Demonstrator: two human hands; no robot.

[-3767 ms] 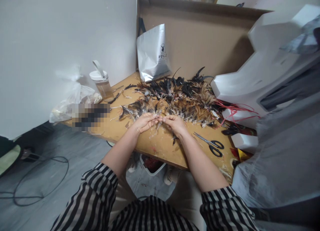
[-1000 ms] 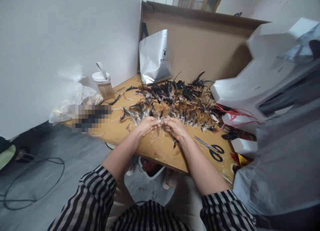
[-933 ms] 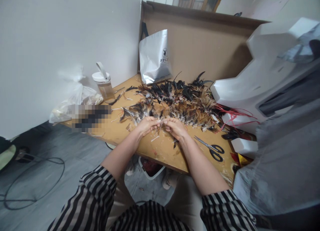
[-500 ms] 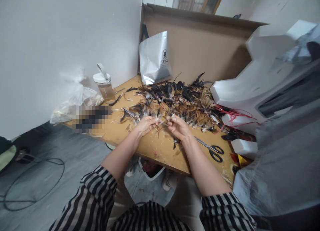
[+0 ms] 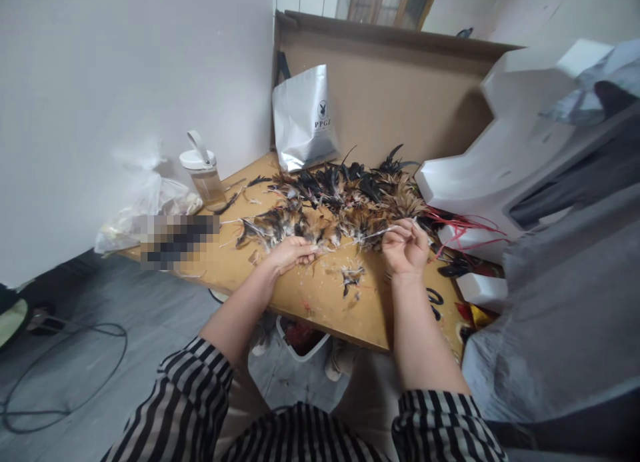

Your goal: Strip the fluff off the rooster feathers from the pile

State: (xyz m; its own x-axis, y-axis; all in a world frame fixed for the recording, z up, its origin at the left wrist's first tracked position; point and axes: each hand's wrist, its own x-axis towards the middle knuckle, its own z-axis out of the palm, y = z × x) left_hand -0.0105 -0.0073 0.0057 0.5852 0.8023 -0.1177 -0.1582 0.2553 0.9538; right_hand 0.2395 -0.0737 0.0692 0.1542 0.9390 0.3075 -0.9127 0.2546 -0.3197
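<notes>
the desk (image 5: 290, 292) has a yellow-brown top, and many small pale crumbs and scraps are scattered near its front edge. above the desk, the left hand (image 5: 296, 253) and the right hand (image 5: 406, 247) are well apart, and a pale thread (image 5: 373, 234) runs almost straight between them. the left fingers are pressed together on one end of this thread; the right fingers are pinched on its other part, higher and farther to the right. just behind the hands lies a row of brown feathers (image 5: 323, 225), and behind it a row of dark feathers (image 5: 345, 181). a little heap of feather scraps (image 5: 352, 277) lies nearer to the person. the scissors (image 5: 437, 303) are partly hidden by the right forearm, so only the black handles can be seen.

at the back of the desk, a silver bag (image 5: 305, 125) leans on a brown cardboard panel (image 5: 400, 95). on the left there are a lidded bottle (image 5: 205, 177) and a clear plastic bag (image 5: 155, 199), beside a smooth light wall (image 5: 150, 62). on the right, red strings (image 5: 470, 223) lie near white foam pieces (image 5: 460, 175) and a grey cloth (image 5: 575, 295). under the desk, a white bin (image 5: 300, 359) stands on the grey floor (image 5: 160, 329).
</notes>
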